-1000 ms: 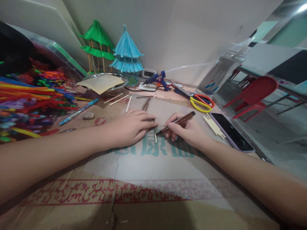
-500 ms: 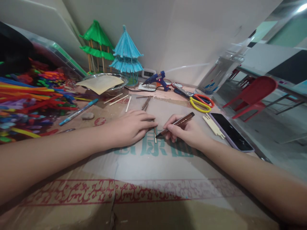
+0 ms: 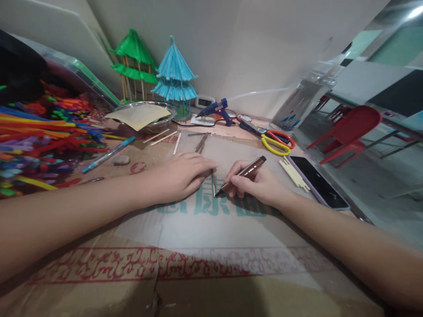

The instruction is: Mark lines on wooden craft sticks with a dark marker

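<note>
The right hand [image 3: 257,187] pinches a brown marker [image 3: 251,168] between thumb and fingers, its dark nib at the near end of a thin wooden stick [image 3: 213,182]. The left hand [image 3: 185,174] lies palm down, its fingers stretched forward and close together over the stick's far end; whether they pinch it or only press on it cannot be told. The stick lies between the two hands on a translucent sheet [image 3: 198,233] over printed cardboard [image 3: 99,290], with darkened sticks [image 3: 201,143] beyond the left hand and a bundle of pale sticks [image 3: 294,174] beside the phone [image 3: 319,182]. With the nib so near the tip, a slight overshoot could run ink onto the sheet. So narrow a stick might also roll or swivel if the left fingers eased, and wet ink could smear onto them should they slide along it. Compared with the frame half a second ago, the nib has travelled down the stick to its near end, the marker sits a little lower, and less bare wood shows there; the left hand has hardly shifted.
</note>
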Motion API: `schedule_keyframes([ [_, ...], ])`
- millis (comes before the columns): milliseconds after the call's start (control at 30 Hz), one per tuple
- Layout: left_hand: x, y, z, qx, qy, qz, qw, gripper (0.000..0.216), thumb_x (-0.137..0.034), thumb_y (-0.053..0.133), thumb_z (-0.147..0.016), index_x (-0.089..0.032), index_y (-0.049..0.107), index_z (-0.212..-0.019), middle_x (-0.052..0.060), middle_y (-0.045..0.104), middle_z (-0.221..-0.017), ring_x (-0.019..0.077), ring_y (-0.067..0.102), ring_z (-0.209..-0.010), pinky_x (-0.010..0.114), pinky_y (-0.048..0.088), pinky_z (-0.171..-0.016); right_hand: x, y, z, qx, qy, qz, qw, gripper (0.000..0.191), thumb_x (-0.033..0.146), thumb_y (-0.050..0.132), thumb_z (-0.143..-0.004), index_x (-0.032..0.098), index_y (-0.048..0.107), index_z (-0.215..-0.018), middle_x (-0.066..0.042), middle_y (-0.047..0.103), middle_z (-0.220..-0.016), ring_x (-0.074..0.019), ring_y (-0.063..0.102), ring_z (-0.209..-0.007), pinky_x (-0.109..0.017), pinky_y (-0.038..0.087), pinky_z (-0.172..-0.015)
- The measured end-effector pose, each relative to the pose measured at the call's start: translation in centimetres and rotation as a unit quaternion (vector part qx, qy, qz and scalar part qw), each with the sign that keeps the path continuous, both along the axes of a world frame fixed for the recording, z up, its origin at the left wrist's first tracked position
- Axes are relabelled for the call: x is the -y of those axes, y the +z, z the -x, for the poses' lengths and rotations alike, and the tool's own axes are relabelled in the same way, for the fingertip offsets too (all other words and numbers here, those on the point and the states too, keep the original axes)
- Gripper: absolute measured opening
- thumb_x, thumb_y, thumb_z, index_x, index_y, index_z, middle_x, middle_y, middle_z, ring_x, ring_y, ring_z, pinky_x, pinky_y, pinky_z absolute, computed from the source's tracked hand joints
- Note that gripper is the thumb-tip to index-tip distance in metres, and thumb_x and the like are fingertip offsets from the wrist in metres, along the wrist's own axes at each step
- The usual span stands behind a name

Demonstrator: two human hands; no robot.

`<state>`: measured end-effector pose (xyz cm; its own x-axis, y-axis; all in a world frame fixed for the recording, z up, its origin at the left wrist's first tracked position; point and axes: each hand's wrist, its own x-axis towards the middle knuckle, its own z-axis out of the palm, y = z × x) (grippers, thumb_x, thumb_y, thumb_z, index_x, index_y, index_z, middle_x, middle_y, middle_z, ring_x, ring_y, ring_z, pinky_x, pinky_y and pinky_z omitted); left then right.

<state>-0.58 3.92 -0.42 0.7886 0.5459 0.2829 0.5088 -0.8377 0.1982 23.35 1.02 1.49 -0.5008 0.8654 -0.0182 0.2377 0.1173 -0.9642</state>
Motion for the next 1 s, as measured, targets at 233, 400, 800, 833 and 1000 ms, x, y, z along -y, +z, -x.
schedule_keyframes([
  [233,-0.03,-0.02,0.07,0.002,-0.007,-0.006,1.000,0.032,-0.023,0.042,-0.098,-0.020,0.063,-0.121,0.007,0.062,-0.135,0.0246,0.055,-0.124,0.044,0.040,-0.108,-0.06,-0.03,-0.08,-0.021,-0.001,-0.001,1.000,0.018,0.033,0.066,-0.085,0.016,0.061,-0.082,-0.002,0.069,-0.065,-0.0106,0.061,-0.052,-0.021,0.047,-0.046],
  [400,0.00,0.01,0.09,0.013,-0.007,-0.014,1.000,0.029,-0.022,0.043,-0.097,-0.020,0.063,-0.118,0.007,0.063,-0.132,0.0246,0.057,-0.120,0.043,0.041,-0.105,-0.13,-0.04,-0.22,-0.025,-0.012,-0.014,1.000,0.019,0.035,0.065,-0.086,0.016,0.062,-0.084,-0.002,0.069,-0.062,-0.0101,0.058,-0.049,-0.022,0.048,-0.047],
  [800,0.00,-0.01,0.15,0.017,-0.011,-0.031,0.999,0.030,-0.024,0.042,-0.098,-0.021,0.065,-0.117,0.007,0.065,-0.129,0.0239,0.058,-0.119,0.043,0.041,-0.105,-0.16,-0.26,-0.43,-0.033,-0.003,-0.013,0.999,0.022,0.038,0.066,-0.087,0.016,0.064,-0.088,-0.003,0.071,-0.067,-0.0102,0.058,-0.051,-0.022,0.047,-0.048],
  [833,0.00,-0.05,0.14,0.015,-0.009,-0.029,0.999,0.030,-0.024,0.042,-0.098,-0.021,0.065,-0.118,0.007,0.065,-0.130,0.0241,0.058,-0.120,0.043,0.041,-0.106,-0.18,-0.29,-0.48,-0.035,0.000,-0.014,0.999,0.024,0.039,0.065,-0.088,0.016,0.064,-0.089,-0.004,0.071,-0.068,-0.0102,0.058,-0.051,-0.022,0.047,-0.049],
  [1000,0.01,-0.11,0.11,0.005,0.005,-0.022,1.000,0.033,-0.027,0.042,-0.098,-0.021,0.066,-0.119,0.007,0.063,-0.133,0.0253,0.056,-0.124,0.046,0.040,-0.107,-0.15,-0.30,-0.53,-0.027,0.004,-0.014,1.000,0.024,0.039,0.063,-0.089,0.015,0.064,-0.089,-0.005,0.072,-0.068,-0.0107,0.058,-0.052,-0.023,0.048,-0.049],
])
